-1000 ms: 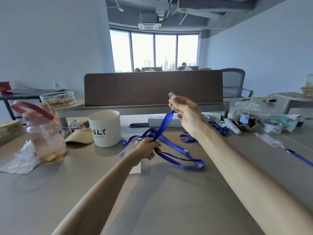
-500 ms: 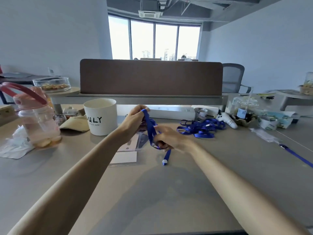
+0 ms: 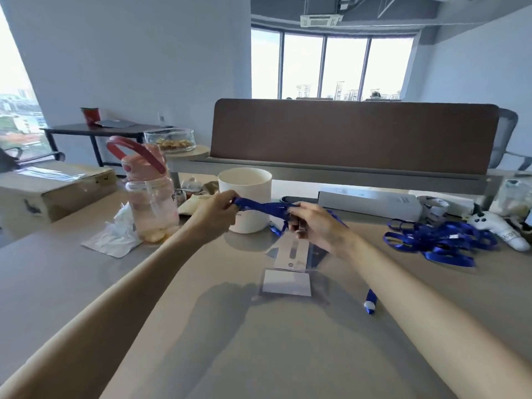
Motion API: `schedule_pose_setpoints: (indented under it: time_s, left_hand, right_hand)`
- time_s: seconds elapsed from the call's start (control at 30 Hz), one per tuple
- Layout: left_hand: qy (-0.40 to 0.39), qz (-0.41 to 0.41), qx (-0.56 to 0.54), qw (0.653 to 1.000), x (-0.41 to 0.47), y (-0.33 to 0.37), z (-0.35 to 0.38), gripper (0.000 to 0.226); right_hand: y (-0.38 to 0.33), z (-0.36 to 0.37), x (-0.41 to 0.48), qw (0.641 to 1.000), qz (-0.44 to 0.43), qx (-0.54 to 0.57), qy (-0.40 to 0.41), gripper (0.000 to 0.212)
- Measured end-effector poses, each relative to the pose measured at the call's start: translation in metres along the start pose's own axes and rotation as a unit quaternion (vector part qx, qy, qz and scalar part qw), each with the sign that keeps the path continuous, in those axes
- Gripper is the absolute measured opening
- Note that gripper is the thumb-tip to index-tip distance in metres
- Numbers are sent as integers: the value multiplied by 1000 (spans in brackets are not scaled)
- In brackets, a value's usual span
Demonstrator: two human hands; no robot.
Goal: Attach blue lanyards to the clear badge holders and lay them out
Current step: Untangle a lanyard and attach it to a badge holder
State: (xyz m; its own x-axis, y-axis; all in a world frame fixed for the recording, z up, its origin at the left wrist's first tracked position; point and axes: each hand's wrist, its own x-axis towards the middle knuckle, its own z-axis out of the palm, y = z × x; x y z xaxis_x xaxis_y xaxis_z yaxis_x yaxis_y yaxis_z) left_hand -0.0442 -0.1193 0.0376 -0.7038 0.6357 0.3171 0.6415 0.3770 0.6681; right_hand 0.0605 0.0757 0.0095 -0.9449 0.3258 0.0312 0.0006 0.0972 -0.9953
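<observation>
- The blue lanyard (image 3: 267,207) is motion-blurred between the fingers of both hands, and its run inside the right hand's (image 3: 316,228) curled fingers is hidden.
- The white mug's (image 3: 247,185) lower front is hidden behind the left hand's (image 3: 216,211) fingers.
- The edges of the clear badge holders (image 3: 288,280), below the right fingers, are blurred.

Beige table (image 3: 259,355): badge holders (image 3: 286,282), lanyards (image 3: 437,243), cup (image 3: 244,197), bottle (image 3: 151,197).

**Colour key.** We recorded the held lanyard (image 3: 264,207) as plain royal blue, the same blue as the heap of lanyards (image 3: 440,240). A blue strap end (image 3: 369,305) carried a white tip. The badge holder (image 3: 318,286) was clear, with a white card (image 3: 286,282) inside. We noted an unpatterned white cup (image 3: 244,197), a translucent pink bottle (image 3: 149,203) with a red handle (image 3: 135,146), a uniform brown partition (image 3: 354,136), a white box (image 3: 368,201), a tan carton (image 3: 57,194) and a beige-grey table (image 3: 259,355).
</observation>
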Motion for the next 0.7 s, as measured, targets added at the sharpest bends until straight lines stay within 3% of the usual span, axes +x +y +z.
schedule_pose_setpoints:
  time_s: [0.13, 0.27, 0.33, 0.47, 0.6, 0.7]
  left_hand:
    - [-3, -56, -167, 984, 15, -19, -35, 4]
    - [43, -33, -243, 968, 51, -27, -59, 16]
    - [71, -9, -197, 978, 73, -27, -61, 24]
    - [137, 45, 27, 989, 119, -31, -47, 23]
    - [29, 14, 228, 973, 143, -36, -34, 18]
    - [8, 19, 225, 974, 144, -29, -27, 29]
  right_hand:
    - [-29, 16, 49, 997, -49, -20, 51, 17]
    - [-62, 30, 96, 963, -116, -230, 74, 13]
    - [-72, 36, 116, 937, -145, -303, 97, 16]
    - [-84, 44, 141, 907, -152, -381, 96, 18]
    - [-89, 41, 151, 861, -91, -501, -7, 35]
    - [-93, 33, 148, 877, -120, -465, 18, 46]
